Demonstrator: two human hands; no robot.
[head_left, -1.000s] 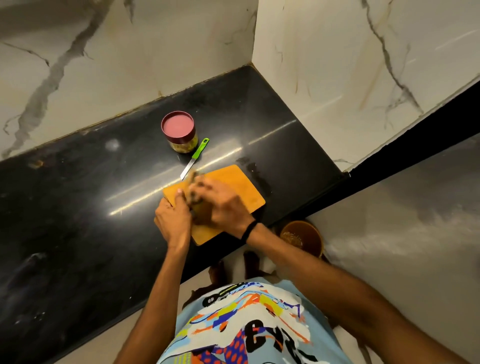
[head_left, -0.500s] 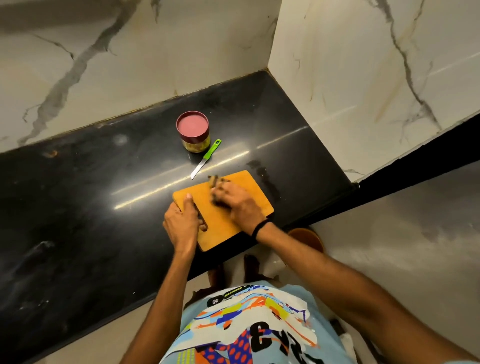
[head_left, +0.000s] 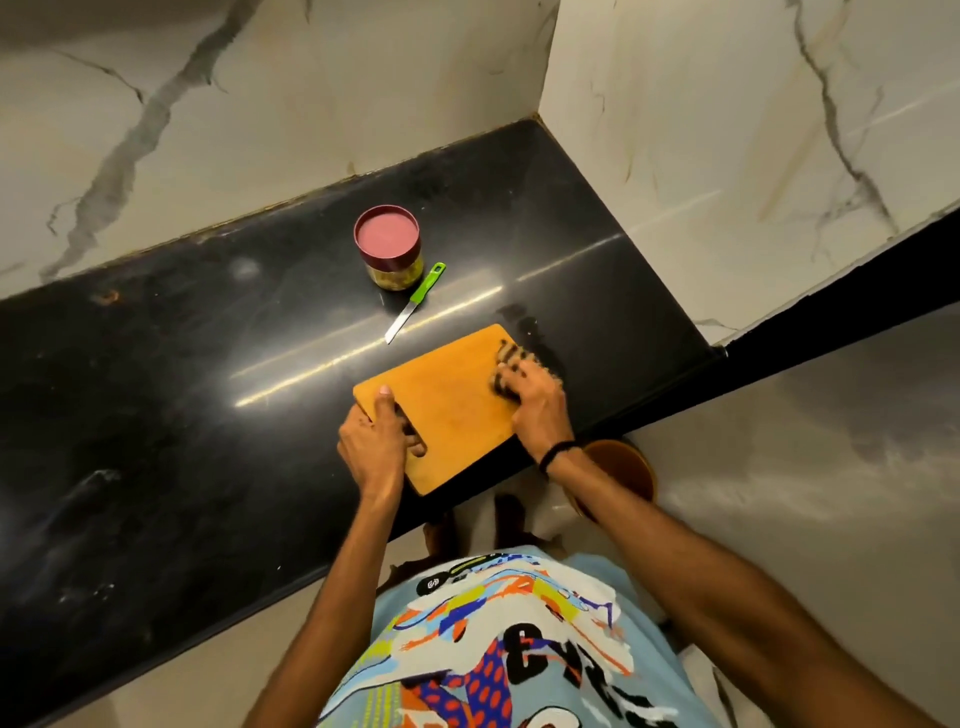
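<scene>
Surroundings: black polished bench (head_left: 208, 415) set into a corner of pale veined marble walls (head_left: 260, 104); brown round vessel (head_left: 623, 462) down on the floor past the front edge, partly hidden by the right forearm.
Beyond the work: jar (head_left: 388, 252) with a red lid, upright, well back on the bench; knife (head_left: 415, 303) with a green handle lying flat just beside it, between jar and board, touching neither as far as can be told.
In the way: nothing lying on the board's bare middle; knife tip near the board's far edge but apart from it.
Task's thing: orange cutting board (head_left: 452, 410), flat on the bench, close to the front edge, just in front of the person.
Long axis: from left to far right, roughly parallel to the front edge; handle slot at the left end.
Knife direction: tip toward the near left, handle toward the far right.
Left hand (head_left: 374, 441): clamped on the board's slot end, thumb on top, fingers curled into the slot.
Right hand (head_left: 537, 410): fingers bent over a dark mottled pad (head_left: 511, 353), pressing it onto the board's far right corner; black wristband (head_left: 556, 454) behind it.
Count: two hands, one board, one pad, one jar, one knife, one vessel.
</scene>
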